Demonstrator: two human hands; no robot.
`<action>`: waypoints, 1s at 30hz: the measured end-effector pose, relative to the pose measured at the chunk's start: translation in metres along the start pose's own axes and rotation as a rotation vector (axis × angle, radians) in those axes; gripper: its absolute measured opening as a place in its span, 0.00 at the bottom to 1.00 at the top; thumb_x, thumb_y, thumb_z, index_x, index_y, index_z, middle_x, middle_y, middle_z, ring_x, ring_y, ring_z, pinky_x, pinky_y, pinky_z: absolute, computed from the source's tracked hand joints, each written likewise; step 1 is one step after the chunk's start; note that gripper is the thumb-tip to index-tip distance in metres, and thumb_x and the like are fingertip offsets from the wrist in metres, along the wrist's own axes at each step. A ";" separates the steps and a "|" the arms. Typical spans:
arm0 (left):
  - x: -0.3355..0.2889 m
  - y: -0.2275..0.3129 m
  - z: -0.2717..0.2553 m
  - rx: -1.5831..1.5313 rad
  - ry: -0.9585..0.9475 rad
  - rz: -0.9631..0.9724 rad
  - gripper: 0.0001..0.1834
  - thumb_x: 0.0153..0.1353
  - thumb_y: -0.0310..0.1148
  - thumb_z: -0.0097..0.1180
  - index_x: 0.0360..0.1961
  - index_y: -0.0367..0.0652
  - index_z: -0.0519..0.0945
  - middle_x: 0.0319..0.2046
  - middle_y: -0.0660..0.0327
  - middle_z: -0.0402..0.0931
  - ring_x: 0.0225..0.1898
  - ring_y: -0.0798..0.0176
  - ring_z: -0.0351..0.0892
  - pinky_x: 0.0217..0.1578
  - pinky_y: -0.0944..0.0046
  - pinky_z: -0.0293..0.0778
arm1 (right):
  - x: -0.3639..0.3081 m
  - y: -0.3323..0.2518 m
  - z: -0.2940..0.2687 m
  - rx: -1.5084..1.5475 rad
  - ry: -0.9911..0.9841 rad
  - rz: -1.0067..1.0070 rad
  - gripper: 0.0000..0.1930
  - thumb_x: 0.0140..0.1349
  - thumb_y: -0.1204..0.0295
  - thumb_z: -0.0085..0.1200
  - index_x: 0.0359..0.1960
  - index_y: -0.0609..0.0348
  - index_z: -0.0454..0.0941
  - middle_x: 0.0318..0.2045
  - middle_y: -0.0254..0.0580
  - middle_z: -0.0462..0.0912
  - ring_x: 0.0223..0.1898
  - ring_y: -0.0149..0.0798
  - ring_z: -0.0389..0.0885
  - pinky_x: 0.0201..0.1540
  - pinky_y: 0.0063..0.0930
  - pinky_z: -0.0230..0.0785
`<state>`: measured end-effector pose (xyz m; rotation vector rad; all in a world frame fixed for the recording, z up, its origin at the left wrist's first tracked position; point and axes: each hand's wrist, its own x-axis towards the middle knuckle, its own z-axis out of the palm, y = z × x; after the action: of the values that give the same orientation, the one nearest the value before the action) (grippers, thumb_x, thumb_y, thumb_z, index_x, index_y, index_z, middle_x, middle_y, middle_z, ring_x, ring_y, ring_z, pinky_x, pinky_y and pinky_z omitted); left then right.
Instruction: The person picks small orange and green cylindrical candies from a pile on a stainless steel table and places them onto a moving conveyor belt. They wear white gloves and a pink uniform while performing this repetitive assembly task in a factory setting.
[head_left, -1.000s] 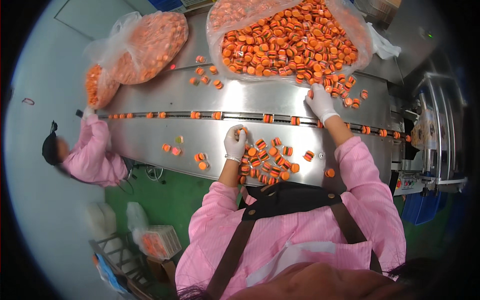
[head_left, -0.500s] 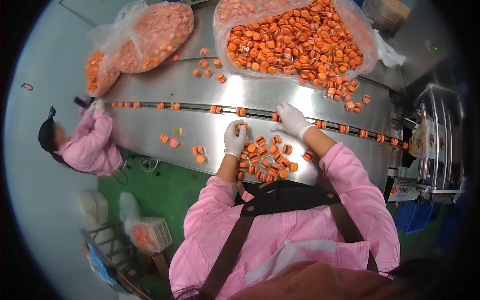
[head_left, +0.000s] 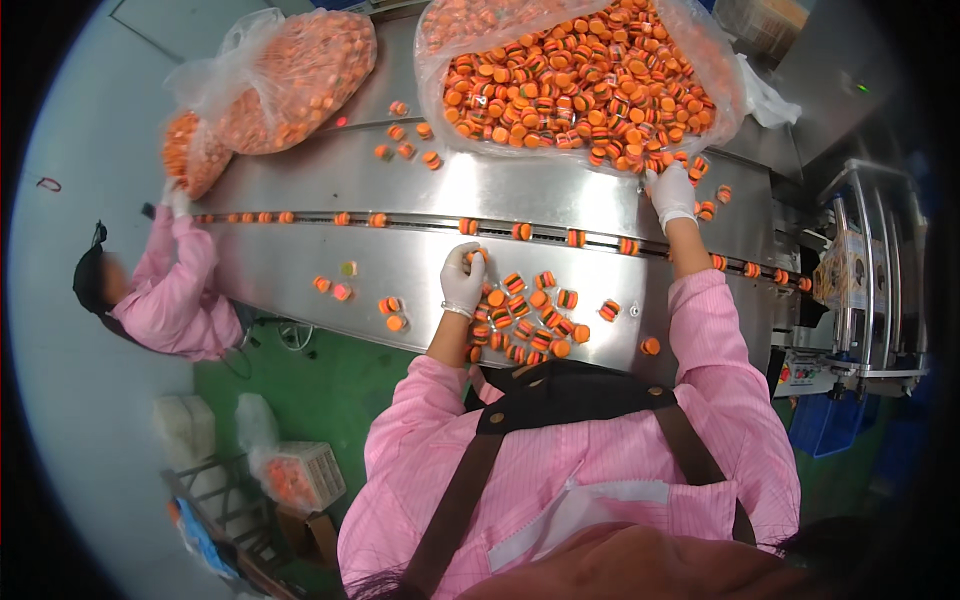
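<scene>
Hands far apart in the head view, both in white gloves, with a narrow track [head_left: 496, 230] running crosswise between: left hand [head_left: 463, 279] on the near side, right hand [head_left: 673, 193] on the far side, at the end of a forearm crossing over the line.

At left, fingers curled around one orange layered candy [head_left: 480, 256], held just beside the near edge of the track, almost in line with a seated candy [head_left: 468, 227]. To the right of the wrist, a loose pile [head_left: 548, 317] on the table [head_left: 420, 262], lying at mixed angles with no shared axis; clearly nearer to left hand than to right.

At right, fingertips down at the edge of some loose candies [head_left: 697, 168], just outside a large clear bag [head_left: 722, 70]. Bulk of the bag ahead and to the left of those fingers, loose candies right beside them; right hand much the nearer to both. Bent fingers, but cannot tell whether closed on anything, with tips partly hidden.

Along the track, candies spaced out singly, orange ends seemingly facing along the line, so stacking axis matched to the track's run. Toward its right end, a machine [head_left: 870, 270] with upright rails; at far left, a co-worker [head_left: 190, 290] near a tied bag [head_left: 310, 85].
</scene>
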<state>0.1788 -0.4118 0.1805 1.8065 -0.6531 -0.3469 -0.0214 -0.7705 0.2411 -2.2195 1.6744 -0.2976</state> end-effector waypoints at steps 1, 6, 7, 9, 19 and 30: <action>0.001 0.001 -0.001 0.009 0.000 0.001 0.10 0.64 0.28 0.53 0.44 0.36 0.77 0.31 0.61 0.81 0.29 0.74 0.78 0.30 0.74 0.75 | 0.002 -0.001 0.000 -0.009 -0.009 0.011 0.28 0.59 0.56 0.57 0.51 0.68 0.67 0.49 0.65 0.75 0.49 0.58 0.78 0.51 0.46 0.72; -0.001 0.005 0.000 0.001 0.022 0.009 0.09 0.64 0.28 0.53 0.43 0.37 0.78 0.32 0.62 0.80 0.30 0.74 0.79 0.31 0.74 0.75 | -0.003 0.009 0.009 -0.090 0.027 -0.034 0.25 0.59 0.59 0.56 0.51 0.66 0.69 0.56 0.65 0.69 0.50 0.56 0.78 0.52 0.47 0.71; -0.001 0.007 -0.001 -0.002 0.025 0.007 0.09 0.63 0.28 0.53 0.43 0.37 0.78 0.32 0.62 0.80 0.30 0.74 0.79 0.31 0.74 0.75 | -0.010 0.007 0.006 -0.083 0.043 -0.065 0.24 0.58 0.61 0.56 0.51 0.64 0.69 0.57 0.61 0.68 0.49 0.56 0.78 0.51 0.48 0.71; -0.002 0.007 -0.002 0.009 0.032 0.006 0.09 0.63 0.28 0.53 0.43 0.37 0.78 0.31 0.62 0.81 0.29 0.74 0.78 0.31 0.74 0.75 | -0.025 0.003 0.001 -0.154 -0.007 -0.168 0.22 0.57 0.62 0.56 0.50 0.63 0.71 0.55 0.58 0.70 0.48 0.56 0.78 0.50 0.48 0.71; -0.003 0.011 0.000 -0.046 0.027 0.010 0.09 0.63 0.28 0.54 0.43 0.37 0.78 0.30 0.62 0.81 0.27 0.75 0.76 0.29 0.75 0.74 | -0.046 0.018 -0.004 -0.076 -0.153 -0.280 0.21 0.51 0.59 0.64 0.41 0.59 0.76 0.49 0.53 0.73 0.49 0.53 0.76 0.50 0.45 0.70; 0.000 0.003 -0.004 0.025 0.022 0.046 0.10 0.63 0.29 0.54 0.42 0.36 0.79 0.31 0.63 0.80 0.27 0.76 0.76 0.29 0.76 0.73 | -0.027 -0.003 -0.026 -0.341 -0.436 -0.461 0.23 0.52 0.58 0.62 0.44 0.61 0.74 0.39 0.55 0.82 0.45 0.55 0.80 0.50 0.43 0.71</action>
<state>0.1800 -0.4097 0.1849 1.8139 -0.6853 -0.2887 -0.0356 -0.7477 0.2671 -2.6572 1.0340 0.3722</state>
